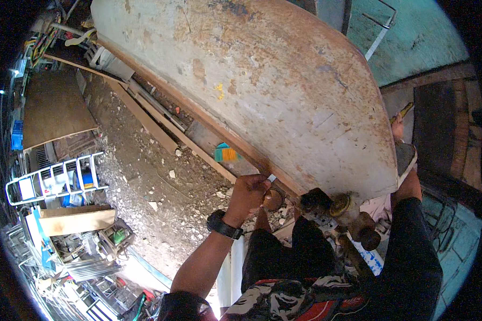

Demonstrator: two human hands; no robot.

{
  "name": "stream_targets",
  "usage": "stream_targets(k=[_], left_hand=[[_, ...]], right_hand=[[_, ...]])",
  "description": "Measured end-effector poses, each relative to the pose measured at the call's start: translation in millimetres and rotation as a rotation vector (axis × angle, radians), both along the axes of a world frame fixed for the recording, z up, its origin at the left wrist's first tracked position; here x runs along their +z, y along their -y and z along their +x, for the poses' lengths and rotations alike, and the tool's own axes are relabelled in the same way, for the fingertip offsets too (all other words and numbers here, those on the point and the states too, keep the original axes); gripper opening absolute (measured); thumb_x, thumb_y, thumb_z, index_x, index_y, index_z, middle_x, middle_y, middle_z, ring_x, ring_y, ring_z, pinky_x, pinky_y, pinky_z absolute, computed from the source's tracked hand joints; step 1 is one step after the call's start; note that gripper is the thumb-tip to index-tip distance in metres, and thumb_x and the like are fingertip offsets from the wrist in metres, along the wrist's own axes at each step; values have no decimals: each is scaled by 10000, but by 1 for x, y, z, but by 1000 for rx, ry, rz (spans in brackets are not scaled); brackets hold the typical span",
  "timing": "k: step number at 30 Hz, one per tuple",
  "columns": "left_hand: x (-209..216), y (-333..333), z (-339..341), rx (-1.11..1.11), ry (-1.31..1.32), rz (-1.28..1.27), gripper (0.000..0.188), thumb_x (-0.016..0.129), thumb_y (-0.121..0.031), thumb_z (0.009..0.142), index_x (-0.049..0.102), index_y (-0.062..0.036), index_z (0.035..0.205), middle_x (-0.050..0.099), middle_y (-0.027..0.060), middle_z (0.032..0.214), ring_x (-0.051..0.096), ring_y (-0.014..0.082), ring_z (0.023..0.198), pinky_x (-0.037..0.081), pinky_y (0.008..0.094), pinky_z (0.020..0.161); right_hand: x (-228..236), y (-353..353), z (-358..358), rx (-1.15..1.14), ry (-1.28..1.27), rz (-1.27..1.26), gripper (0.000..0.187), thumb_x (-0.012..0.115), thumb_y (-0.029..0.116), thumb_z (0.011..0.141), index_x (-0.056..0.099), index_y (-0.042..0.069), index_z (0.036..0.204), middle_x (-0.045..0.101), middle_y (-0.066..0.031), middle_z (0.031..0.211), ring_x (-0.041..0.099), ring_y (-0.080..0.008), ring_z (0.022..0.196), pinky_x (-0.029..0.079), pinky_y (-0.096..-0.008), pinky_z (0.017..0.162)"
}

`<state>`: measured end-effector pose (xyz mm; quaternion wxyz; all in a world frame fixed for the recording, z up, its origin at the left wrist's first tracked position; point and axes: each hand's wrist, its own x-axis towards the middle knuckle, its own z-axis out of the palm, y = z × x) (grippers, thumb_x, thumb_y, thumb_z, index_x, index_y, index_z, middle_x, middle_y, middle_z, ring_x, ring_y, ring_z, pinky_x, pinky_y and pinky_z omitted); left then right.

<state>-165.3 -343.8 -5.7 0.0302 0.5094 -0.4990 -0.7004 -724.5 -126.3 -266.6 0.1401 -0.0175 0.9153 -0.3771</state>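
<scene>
Under the lower edge of the big rusty metal sheet (pixel 262 91), the left hand (pixel 247 193) is curled shut, its grip pinching a small pale piece (pixel 271 177) against the sheet's rusted rim. A black wristwatch (pixel 224 224) sits on that wrist. Just beside this hand, below the sheet's rim, a round brownish fitting (pixel 273 199) shows, and further along the same rim hang a cluster of corroded valve parts (pixel 340 211). The right hand (pixel 397 128) is at the far right edge of the sheet, mostly hidden behind it; its fingers appear to close around a thin yellow-tipped tool (pixel 405 111), though how firm that grip is I cannot tell. The right forearm wears a dark sleeve (pixel 409 257). The sheet itself stands tilted, filling the upper middle of the view, its surface pale grey with rust patches and a small yellow mark. Left of the sheet, long wooden strips (pixel 155 123) lie on gravelly ground (pixel 144 187), and a small teal and orange brush (pixel 225 153) rests near the sheet's rim. Well left of the sheet stands a white wire rack (pixel 53 182).
</scene>
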Motion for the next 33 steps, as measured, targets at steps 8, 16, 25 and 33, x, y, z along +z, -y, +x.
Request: stream_targets(k=[8, 16, 25, 33], left_hand=[[0, 4, -2, -41, 39, 12, 159, 606, -79, 894, 681, 60, 874, 604, 20, 640, 480, 72, 516, 366, 255, 464], [-1, 3, -3, -8, 41, 35, 163, 605, -58, 891, 680, 86, 895, 612, 37, 644, 512, 78, 521, 386, 243, 460], [9, 9, -9, -51, 18, 24, 148, 610, -44, 884, 687, 83, 886, 607, 33, 630, 530, 80, 530, 427, 256, 481], [6, 10, -10, -85, 11, -55, 161, 608, -64, 889, 684, 71, 848, 613, 35, 618, 537, 85, 536, 434, 256, 498]], right_hand=[[-28, -22, -30, -23, -113, 109, 756, 402, 663, 901, 616, -61, 949, 662, -229, 808, 657, -379, 780, 499, -471, 674], [-57, -34, -43, -72, -166, 202, 731, 417, 635, 908, 610, -68, 965, 663, -225, 834, 653, -386, 803, 496, -480, 683], [-56, -60, -64, 80, 46, 42, 593, 390, 536, 962, 575, -15, 1078, 647, -192, 906, 642, -350, 786, 485, -468, 698], [-32, -65, -70, 13, -155, 278, 804, 298, 658, 935, 665, -57, 925, 642, -267, 785, 636, -436, 777, 450, -512, 686]])
